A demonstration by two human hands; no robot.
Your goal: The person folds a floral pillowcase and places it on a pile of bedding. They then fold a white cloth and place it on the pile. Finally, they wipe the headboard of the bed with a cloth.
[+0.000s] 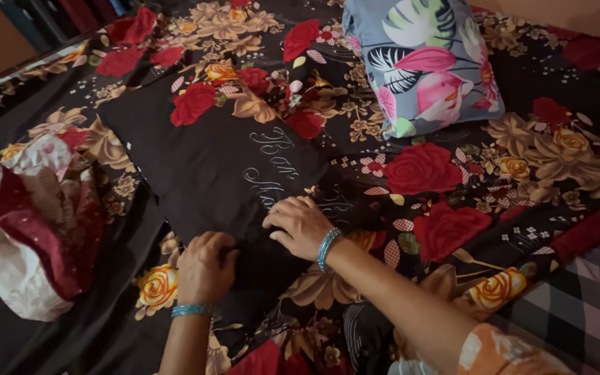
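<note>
Head view. Count: one bed covered by a black floral bedsheet (453,201) with red and gold roses; one black pillowcase (210,163) of matching print, lying flat near the middle of the bed, its long side running toward the head end; one filled pillow (428,62) in grey cover with pink and green leaf print, at the far edge of the bed; one crumpled red-and-white cloth (29,236) at the left edge; one checked black-and-grey cloth (585,305) at the near right corner.

Hands: two, both the person's own, each wrist with a blue bangle.

Left hand (205,267): fingers curled into a loose fist, knuckles up, bunching the near end of the pillowcase.

Right hand (301,226): fingers narrowly spread and bent, palm down, pressing on the pillowcase's near right corner. Nothing lifted off the bed.
</note>
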